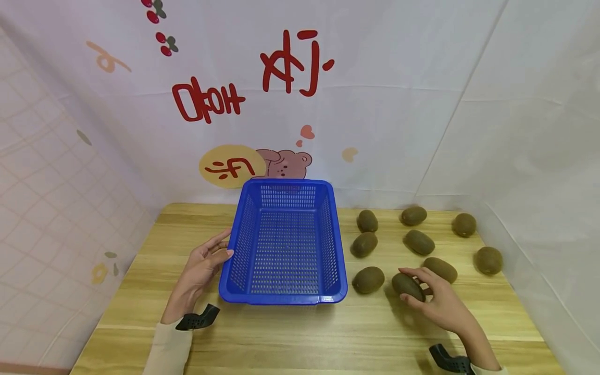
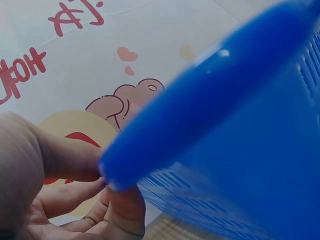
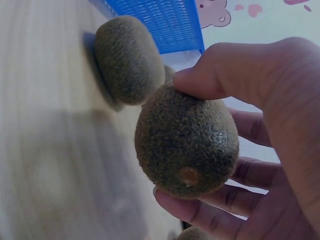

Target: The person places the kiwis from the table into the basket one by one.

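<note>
A blue plastic basket [image 1: 287,250] with slotted walls holds nothing inside. At its left rim my left hand [image 1: 201,268] pinches the edge; the left wrist view has the thumb [image 2: 70,155] against the rim [image 2: 200,100] and fingers below it. To the basket's right, my right hand [image 1: 438,297] grips a brown fuzzy kiwi [image 1: 407,287] between thumb and fingers. Up close in the right wrist view, this kiwi [image 3: 187,142] shows its stem end, and another kiwi [image 3: 129,60] sits beyond it. Whether the held kiwi touches the table cannot be told.
Several more kiwis lie on the wooden table [image 1: 281,338] right of the basket, among them one [image 1: 368,279] close to its rim and one [image 1: 488,260] near the right edge. A printed white cloth [image 1: 394,104] hangs behind and along both sides.
</note>
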Demonstrator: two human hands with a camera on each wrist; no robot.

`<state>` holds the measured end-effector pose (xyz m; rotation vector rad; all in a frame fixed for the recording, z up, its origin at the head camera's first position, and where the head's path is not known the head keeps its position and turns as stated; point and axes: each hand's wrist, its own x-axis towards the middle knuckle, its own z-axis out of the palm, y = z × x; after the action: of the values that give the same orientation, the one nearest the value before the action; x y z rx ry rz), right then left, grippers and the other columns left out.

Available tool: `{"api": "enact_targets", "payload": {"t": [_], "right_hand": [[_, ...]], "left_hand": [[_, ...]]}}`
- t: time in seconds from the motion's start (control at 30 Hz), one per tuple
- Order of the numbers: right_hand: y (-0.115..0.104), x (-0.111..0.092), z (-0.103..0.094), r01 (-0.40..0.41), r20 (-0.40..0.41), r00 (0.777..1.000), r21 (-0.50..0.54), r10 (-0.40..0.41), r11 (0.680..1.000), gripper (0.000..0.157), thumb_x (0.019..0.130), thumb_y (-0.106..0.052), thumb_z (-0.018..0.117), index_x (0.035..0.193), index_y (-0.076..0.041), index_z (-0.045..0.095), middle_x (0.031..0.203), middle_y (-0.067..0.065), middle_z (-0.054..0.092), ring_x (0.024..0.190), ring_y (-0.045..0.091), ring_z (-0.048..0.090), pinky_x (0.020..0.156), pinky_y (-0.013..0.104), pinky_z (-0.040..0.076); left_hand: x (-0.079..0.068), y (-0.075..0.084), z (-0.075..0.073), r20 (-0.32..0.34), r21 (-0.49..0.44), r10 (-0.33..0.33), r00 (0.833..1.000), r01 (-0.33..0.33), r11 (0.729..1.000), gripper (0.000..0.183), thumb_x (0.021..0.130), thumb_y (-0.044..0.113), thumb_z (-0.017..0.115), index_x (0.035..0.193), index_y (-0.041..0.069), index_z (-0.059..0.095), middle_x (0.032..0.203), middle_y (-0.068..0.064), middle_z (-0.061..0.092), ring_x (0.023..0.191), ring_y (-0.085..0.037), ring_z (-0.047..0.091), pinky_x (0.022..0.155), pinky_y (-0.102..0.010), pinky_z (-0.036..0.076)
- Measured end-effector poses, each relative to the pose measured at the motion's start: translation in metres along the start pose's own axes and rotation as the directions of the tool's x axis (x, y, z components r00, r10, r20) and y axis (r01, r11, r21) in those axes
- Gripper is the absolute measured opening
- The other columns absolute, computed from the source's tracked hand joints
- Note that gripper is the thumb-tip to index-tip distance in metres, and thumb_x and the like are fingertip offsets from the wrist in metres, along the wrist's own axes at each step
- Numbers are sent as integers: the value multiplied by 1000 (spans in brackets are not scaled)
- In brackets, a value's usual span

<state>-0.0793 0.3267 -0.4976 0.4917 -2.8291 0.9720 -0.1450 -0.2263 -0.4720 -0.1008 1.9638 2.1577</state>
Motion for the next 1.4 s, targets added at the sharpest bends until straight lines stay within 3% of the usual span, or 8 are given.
{"api": "enact_targets", "payload": {"t": [0.43, 0.83, 1.13, 1.4], "right_hand": [[-19, 19, -2, 67, -73, 995, -17, -68, 998, 58, 84, -19, 86, 138, -23, 64, 119, -5, 68, 102, 1, 57, 73, 23, 60], [-38, 41, -3, 126, -78, 989, 27, -123, 992, 57, 85, -16, 85, 137, -23, 63, 118, -6, 66, 104, 4, 57, 74, 24, 60], [-52, 58, 1, 141, -60, 989, 61, -137, 988, 55, 86, -18, 84, 138, -17, 64, 122, -8, 67, 102, 4, 59, 77, 26, 61], [-65, 72, 5, 140, -48, 990, 77, -136, 987, 55, 87, -20, 83, 139, -19, 64, 128, -8, 66, 108, 6, 59, 79, 26, 61]], "left_hand": [[0, -2, 3, -16, -12, -4, 1000, 4, 1000, 67, 98, 3, 66, 159, 11, 38, 117, -3, 62, 88, -6, 66, 72, -17, 57], [0, 2, 3, -16, -6, -5, 1000, 5, 1000, 66, 99, 6, 66, 159, 13, 39, 117, -1, 62, 93, -8, 67, 77, -19, 60], [-1, -1, 3, -14, -3, -4, 1000, 4, 1000, 68, 98, 3, 66, 159, 10, 38, 115, -2, 62, 89, -8, 67, 73, -18, 57], [-1, 1, 2, -6, 5, 10, 1000, -10, 1000, 69, 97, 3, 66, 159, 8, 36, 112, 1, 61, 85, -4, 66, 69, -15, 55]]}}
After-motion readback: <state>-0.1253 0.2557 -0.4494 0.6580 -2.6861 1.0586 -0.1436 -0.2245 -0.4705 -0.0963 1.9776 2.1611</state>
